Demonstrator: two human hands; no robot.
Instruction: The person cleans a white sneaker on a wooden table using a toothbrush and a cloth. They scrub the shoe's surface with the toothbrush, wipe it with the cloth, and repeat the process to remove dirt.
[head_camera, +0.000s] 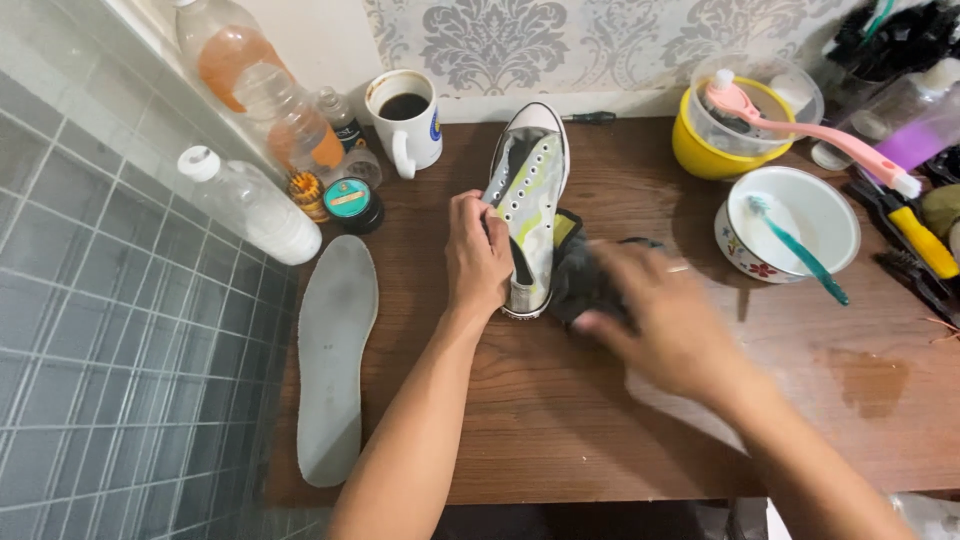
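Left hand (478, 255) clasping sneaker (530, 200)

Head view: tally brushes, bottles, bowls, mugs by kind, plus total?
Brushes: 2, pink brush on the yellow bowl, teal toothbrush in the white bowl
Bottles: 3
Bowls: 2
Mugs: 1
Total: 8

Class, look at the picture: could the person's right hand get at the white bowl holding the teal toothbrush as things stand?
Probably yes. The right hand is pressing a dark cloth against the sneaker, and only bare wooden table lies between it and the white bowl.
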